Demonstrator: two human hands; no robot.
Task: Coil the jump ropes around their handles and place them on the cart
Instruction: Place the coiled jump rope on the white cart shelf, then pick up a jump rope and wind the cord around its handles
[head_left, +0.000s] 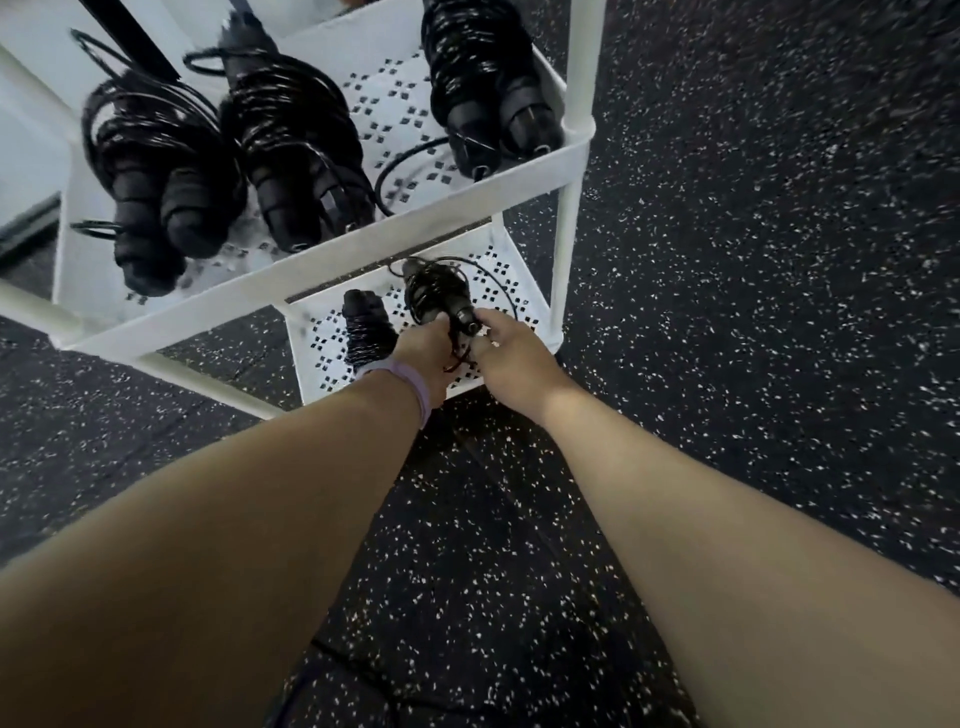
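Jump rope held over lower cart shelf

Jump rope (439, 296), black, with cord wound around its paired handles, sits above the lower shelf (524, 291) of a white cart (576, 130), at roughly 12 o'clock from the person's arms. Both hands are on it. The left hand (423, 353) grips the bundle from the 9 o'clock side, fingers curled round the handles. The right hand (511, 353) pinches the handle end and loose cord from the 3 o'clock side. A short loop of cord hangs between the two hands. Whether the bundle touches the shelf cannot be told.

A lilac wristband (410, 384) is on the left wrist.

A second coiled rope (363, 327) lies on the same lower shelf, just beside the held one at its 9 o'clock, partly hidden by the left hand.

The upper shelf (395, 93) carries three coiled ropes: one bundle (150, 182) at 9 o'clock, one (296, 150) in the middle, one (483, 83) at 3 o'clock near the corner post. Loose loops of cord trail from each. Both shelves are perforated in a diamond pattern.

The cart stands on a black speckled floor (779, 312).
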